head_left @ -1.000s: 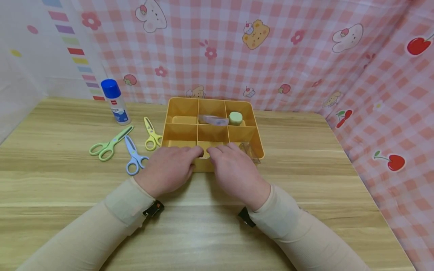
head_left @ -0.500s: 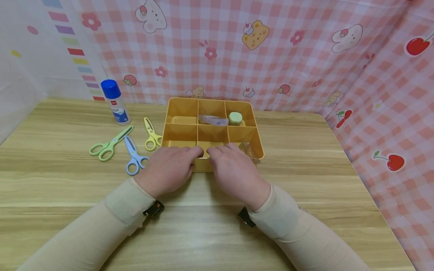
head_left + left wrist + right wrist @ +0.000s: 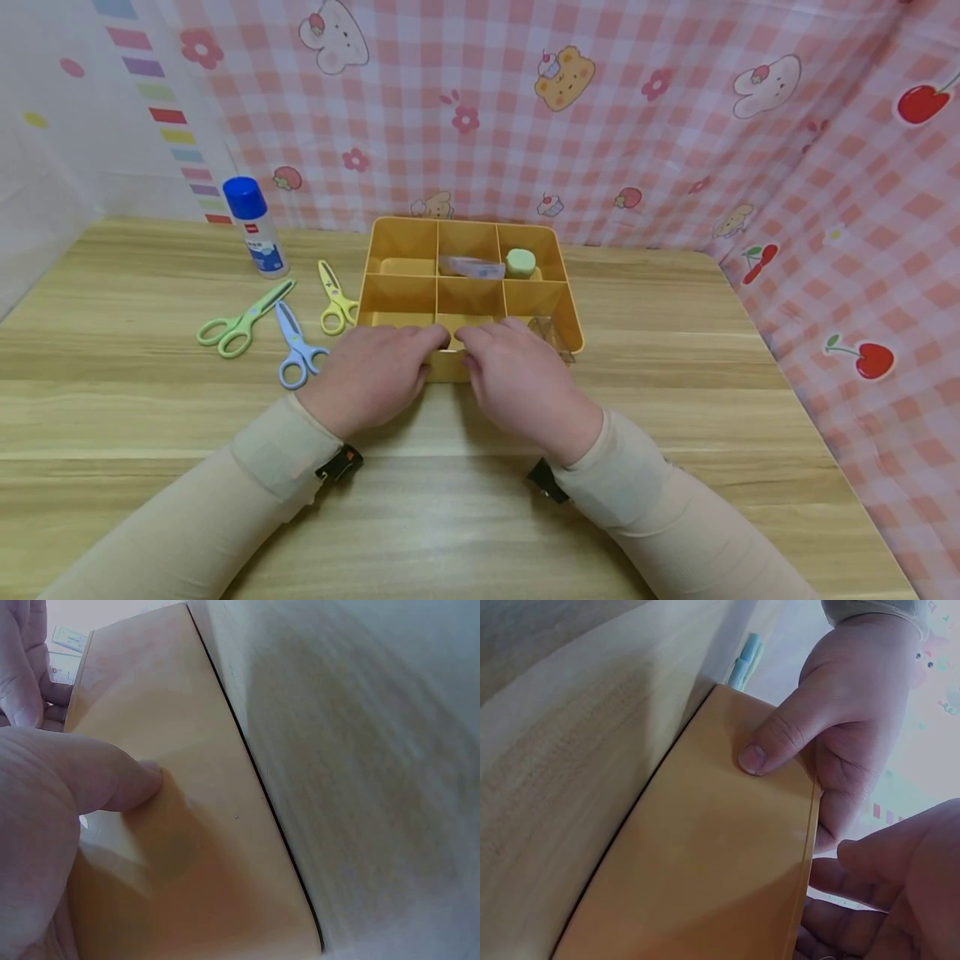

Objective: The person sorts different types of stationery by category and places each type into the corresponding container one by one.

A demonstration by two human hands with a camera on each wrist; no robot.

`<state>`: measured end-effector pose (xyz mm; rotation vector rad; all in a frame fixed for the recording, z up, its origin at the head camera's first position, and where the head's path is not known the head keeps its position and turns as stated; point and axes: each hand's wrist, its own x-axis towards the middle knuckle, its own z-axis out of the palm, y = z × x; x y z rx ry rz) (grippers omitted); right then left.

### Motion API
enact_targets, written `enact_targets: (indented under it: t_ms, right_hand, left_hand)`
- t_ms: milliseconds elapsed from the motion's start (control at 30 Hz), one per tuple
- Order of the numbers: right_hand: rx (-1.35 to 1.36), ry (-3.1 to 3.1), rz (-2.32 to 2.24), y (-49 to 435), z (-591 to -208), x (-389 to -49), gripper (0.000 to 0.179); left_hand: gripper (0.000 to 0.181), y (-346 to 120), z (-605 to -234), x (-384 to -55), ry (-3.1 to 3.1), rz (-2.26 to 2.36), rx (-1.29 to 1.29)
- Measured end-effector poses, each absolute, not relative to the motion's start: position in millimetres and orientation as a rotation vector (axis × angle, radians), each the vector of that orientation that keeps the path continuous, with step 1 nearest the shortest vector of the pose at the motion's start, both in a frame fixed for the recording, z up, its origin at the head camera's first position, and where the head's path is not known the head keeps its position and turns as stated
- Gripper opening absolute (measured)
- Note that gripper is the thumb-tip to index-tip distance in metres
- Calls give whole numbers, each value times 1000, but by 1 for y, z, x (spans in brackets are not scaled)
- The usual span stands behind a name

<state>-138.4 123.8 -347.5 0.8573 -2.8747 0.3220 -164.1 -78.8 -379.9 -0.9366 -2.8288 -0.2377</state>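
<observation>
A yellow-orange divided storage box [image 3: 468,277] stands on the table between my hands. My left hand [image 3: 371,371] grips its front wall; in the left wrist view its thumb [image 3: 120,780] presses the outer face, fingers over the rim. My right hand [image 3: 521,379] rests at the rim to the right. In the right wrist view its thumb [image 3: 855,851] is off the wall, and its loosely bent fingers lie behind the rim. Inside the box are a translucent purplish object [image 3: 472,267], a rounded pale green object [image 3: 521,262] and a clear angular piece [image 3: 551,333], partly hidden by my right hand.
Left of the box lie green scissors [image 3: 243,321], blue scissors [image 3: 295,346] and yellow scissors [image 3: 335,300]. A blue-capped glue bottle [image 3: 257,225] stands behind them. Checked cloth [image 3: 465,75] hangs behind and to the right of the wooden table [image 3: 660,350].
My right hand has shifted slightly, and its thumb now shows away from the front wall. My left hand and the box stay in place.
</observation>
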Motion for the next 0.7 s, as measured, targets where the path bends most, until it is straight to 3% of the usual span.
enact_targets:
  t_ms: [700]
  right_hand:
    - [932,-2661,539,136,-318,-127,23]
  left_hand:
    - [3,-79,-379,-163,-2826,-202,-941]
